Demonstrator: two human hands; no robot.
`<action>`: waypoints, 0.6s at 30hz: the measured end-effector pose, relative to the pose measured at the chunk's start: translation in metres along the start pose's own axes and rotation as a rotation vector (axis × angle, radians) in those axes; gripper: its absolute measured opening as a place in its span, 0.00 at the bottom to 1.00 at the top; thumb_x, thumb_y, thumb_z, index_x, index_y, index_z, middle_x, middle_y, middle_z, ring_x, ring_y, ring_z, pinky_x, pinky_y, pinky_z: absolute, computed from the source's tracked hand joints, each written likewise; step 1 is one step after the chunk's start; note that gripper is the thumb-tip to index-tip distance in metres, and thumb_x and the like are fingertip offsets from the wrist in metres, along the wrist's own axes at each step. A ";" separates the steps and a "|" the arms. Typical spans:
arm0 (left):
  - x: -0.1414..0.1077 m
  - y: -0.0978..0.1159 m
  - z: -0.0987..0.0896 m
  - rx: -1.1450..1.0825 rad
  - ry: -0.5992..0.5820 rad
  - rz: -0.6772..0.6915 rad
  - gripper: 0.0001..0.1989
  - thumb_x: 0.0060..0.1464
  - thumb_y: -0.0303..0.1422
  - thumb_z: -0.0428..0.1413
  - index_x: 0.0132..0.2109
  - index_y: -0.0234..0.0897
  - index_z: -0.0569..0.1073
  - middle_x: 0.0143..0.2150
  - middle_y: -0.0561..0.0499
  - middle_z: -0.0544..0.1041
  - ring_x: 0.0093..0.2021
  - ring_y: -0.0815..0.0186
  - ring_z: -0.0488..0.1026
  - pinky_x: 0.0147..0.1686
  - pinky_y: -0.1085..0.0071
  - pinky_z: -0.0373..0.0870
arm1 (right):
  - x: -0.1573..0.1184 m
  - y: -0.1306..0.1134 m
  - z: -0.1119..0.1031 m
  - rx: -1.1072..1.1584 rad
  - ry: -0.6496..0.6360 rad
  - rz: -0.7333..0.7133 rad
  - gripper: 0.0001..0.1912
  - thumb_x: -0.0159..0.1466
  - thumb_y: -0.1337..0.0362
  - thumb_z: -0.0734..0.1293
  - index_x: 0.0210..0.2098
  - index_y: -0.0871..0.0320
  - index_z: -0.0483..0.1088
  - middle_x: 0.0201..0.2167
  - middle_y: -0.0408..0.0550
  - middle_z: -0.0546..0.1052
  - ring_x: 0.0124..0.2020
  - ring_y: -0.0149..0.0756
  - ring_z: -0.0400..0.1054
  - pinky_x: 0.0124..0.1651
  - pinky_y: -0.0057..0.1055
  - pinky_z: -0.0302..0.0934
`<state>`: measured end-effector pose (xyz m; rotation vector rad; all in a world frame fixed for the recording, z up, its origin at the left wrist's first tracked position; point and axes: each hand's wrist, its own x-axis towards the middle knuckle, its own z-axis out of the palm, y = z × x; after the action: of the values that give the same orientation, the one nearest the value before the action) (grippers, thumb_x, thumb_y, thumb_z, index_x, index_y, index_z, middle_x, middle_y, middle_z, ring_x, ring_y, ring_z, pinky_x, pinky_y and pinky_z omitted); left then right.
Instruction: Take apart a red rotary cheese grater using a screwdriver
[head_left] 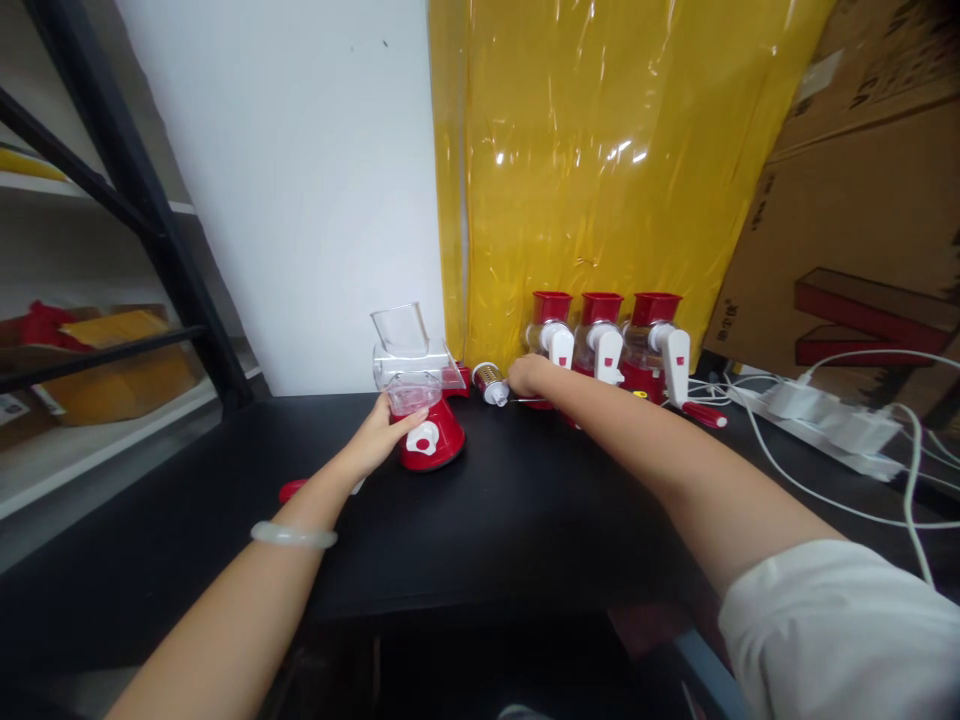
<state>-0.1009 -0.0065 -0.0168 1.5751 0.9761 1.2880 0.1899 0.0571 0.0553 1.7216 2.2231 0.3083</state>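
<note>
My left hand (386, 435) is wrapped round the neck of a rotary grater (436, 440), thumb on the front near its white knob. This grater has a red base and a clear housing with a clear chute on top; it stands upright on the black table. Farther right, my right hand (529, 375) reaches to the back, its fingers curled and mostly hidden from me. Just left of it lies a metal grating drum (490, 384) with a white end. A red crank handle (292, 490) lies partly under my left forearm.
Several assembled rotary graters (600, 340) with red hoppers and white cranks line the back right. A white power strip (817, 430) with cables lies at the right, before a cardboard box (855, 220). Yellow wrapping (600, 150) and a white panel (300, 180) stand behind.
</note>
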 end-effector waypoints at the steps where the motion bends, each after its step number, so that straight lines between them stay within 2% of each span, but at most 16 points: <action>1: 0.000 0.000 0.000 -0.004 -0.001 -0.001 0.42 0.51 0.46 0.73 0.68 0.38 0.70 0.68 0.34 0.77 0.69 0.42 0.74 0.72 0.43 0.66 | 0.000 0.001 0.000 0.004 0.000 0.001 0.24 0.78 0.62 0.59 0.63 0.65 0.79 0.64 0.67 0.78 0.67 0.55 0.74 0.66 0.42 0.69; 13: 0.010 -0.016 -0.005 -0.041 0.015 -0.006 0.44 0.47 0.47 0.75 0.66 0.37 0.72 0.67 0.34 0.77 0.69 0.41 0.74 0.73 0.40 0.63 | -0.001 0.003 0.004 -0.011 0.001 -0.006 0.22 0.76 0.64 0.61 0.61 0.65 0.80 0.63 0.67 0.79 0.67 0.54 0.74 0.66 0.41 0.68; 18: 0.007 -0.011 -0.005 -0.014 -0.014 0.010 0.44 0.48 0.48 0.75 0.67 0.37 0.70 0.68 0.34 0.76 0.69 0.42 0.73 0.72 0.43 0.65 | -0.003 0.002 0.001 0.058 0.036 0.012 0.18 0.73 0.66 0.65 0.56 0.68 0.83 0.58 0.70 0.81 0.62 0.55 0.77 0.62 0.41 0.70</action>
<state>-0.1050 0.0047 -0.0245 1.5778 0.9493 1.2865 0.1925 0.0550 0.0550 1.7737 2.2692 0.2826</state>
